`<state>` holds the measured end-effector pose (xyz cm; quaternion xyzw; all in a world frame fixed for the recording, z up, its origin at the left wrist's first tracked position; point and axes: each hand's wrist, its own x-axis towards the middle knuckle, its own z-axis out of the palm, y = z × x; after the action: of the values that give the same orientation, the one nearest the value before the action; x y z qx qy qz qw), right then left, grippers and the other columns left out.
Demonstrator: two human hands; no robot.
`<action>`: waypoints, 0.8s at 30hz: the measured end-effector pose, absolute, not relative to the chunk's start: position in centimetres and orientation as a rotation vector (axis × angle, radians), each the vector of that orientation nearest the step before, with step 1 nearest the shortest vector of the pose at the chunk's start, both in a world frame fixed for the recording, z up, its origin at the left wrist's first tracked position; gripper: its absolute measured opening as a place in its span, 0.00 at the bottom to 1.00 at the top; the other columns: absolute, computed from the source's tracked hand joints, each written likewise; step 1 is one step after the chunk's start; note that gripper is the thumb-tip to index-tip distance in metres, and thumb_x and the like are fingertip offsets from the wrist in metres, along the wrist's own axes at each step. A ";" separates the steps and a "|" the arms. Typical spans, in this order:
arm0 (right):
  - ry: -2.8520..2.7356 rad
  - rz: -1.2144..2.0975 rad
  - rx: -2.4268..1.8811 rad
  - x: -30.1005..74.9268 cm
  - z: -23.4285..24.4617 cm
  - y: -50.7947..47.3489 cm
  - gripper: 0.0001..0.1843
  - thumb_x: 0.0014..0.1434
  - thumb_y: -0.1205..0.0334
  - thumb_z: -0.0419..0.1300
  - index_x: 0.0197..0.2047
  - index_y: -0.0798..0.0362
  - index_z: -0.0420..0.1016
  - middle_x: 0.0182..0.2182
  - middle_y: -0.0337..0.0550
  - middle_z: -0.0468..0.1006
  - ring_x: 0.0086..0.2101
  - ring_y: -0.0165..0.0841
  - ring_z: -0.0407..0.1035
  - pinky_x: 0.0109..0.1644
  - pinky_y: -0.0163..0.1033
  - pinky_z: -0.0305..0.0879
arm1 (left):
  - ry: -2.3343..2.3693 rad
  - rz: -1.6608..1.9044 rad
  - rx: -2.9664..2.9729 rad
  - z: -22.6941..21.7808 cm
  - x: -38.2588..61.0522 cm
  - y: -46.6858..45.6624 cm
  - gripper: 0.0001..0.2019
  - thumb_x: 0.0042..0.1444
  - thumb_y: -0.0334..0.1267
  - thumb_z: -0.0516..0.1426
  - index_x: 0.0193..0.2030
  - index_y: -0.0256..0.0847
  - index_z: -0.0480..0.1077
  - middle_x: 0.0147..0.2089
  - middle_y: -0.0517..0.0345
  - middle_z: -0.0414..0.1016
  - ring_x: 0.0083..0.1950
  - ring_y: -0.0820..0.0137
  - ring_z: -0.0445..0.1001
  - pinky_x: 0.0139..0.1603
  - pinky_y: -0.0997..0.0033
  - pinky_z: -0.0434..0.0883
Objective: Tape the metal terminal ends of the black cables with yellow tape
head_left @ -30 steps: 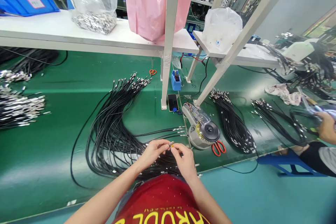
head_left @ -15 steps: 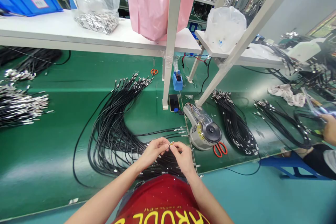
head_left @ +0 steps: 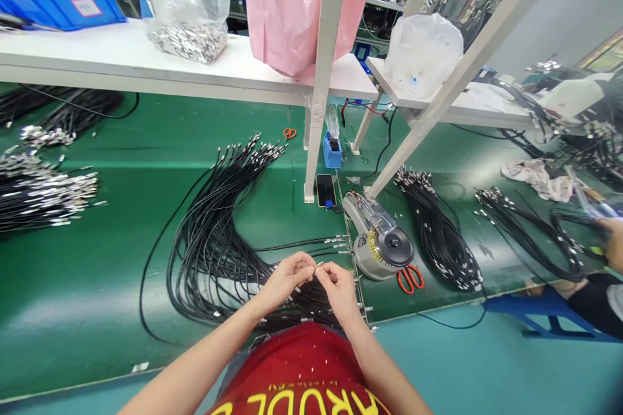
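Note:
My left hand [head_left: 293, 273] and my right hand [head_left: 337, 285] meet close in front of my body, fingers pinched. Between their fingertips is a small yellowish piece [head_left: 318, 266], probably at a cable end; most of it is hidden by the fingers. Under and left of my hands lies a large curved bundle of black cables [head_left: 209, 240] with metal connector ends. A few cable ends [head_left: 341, 244] stick out just beyond my right hand. To the right of that hand stands a round grey tape dispenser [head_left: 382, 249] with a black disc on top.
Red-handled scissors [head_left: 411, 279] lie beside the dispenser, a phone [head_left: 326, 190] behind. More cable bundles [head_left: 440, 233] lie right, others [head_left: 43, 194] left. Posts [head_left: 324, 78] carry a white shelf [head_left: 111, 61] with bags and blue bins [head_left: 63, 3]. A co-worker's hand [head_left: 612, 243] is far right.
The surroundings have shifted slightly right in the view as my head turned a little. My hands keep nearly the same pinch and place. The co-worker's hand at the right has moved slightly.

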<state>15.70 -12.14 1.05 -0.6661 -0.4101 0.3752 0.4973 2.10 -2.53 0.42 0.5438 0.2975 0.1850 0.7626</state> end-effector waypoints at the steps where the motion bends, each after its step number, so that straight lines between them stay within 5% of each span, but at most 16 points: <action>1: -1.013 0.901 -1.612 15.7 1.1 -12.2 0.12 0.62 0.58 0.57 0.32 0.54 0.77 0.29 0.40 0.79 0.30 0.32 0.71 0.35 0.33 0.66 | 0.649 0.407 1.167 0.5 2.1 -2.5 0.12 0.57 0.43 0.60 0.38 0.35 0.69 0.28 0.62 0.68 0.26 0.77 0.59 0.26 0.78 0.54; 10: -1.089 0.695 -1.773 15.3 0.2 -11.8 0.09 0.58 0.66 0.57 0.34 0.51 0.80 0.33 0.43 0.82 0.35 0.37 0.75 0.39 0.37 0.69 | 0.639 0.304 1.064 0.8 1.8 -2.3 0.12 0.53 0.42 0.63 0.33 0.33 0.70 0.25 0.61 0.68 0.23 0.79 0.57 0.24 0.77 0.49; 14: -0.928 0.741 -1.751 15.3 -0.2 -11.9 0.11 0.57 0.63 0.59 0.43 0.52 0.80 0.34 0.44 0.83 0.32 0.37 0.76 0.38 0.39 0.72 | 0.684 0.340 1.154 0.9 1.7 -2.4 0.12 0.54 0.43 0.61 0.33 0.34 0.69 0.26 0.61 0.69 0.24 0.78 0.59 0.25 0.78 0.52; 24: -0.922 0.820 -1.692 16.2 2.0 -12.8 0.12 0.61 0.56 0.57 0.33 0.54 0.78 0.27 0.42 0.79 0.28 0.34 0.73 0.34 0.34 0.67 | 0.651 0.349 1.319 0.8 1.9 -2.9 0.12 0.57 0.44 0.60 0.36 0.36 0.67 0.29 0.61 0.70 0.27 0.76 0.65 0.27 0.78 0.62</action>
<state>16.18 -12.80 1.96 -0.6996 -0.3814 0.3391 0.5001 1.88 -2.92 0.82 0.5984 0.2956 0.1582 0.7277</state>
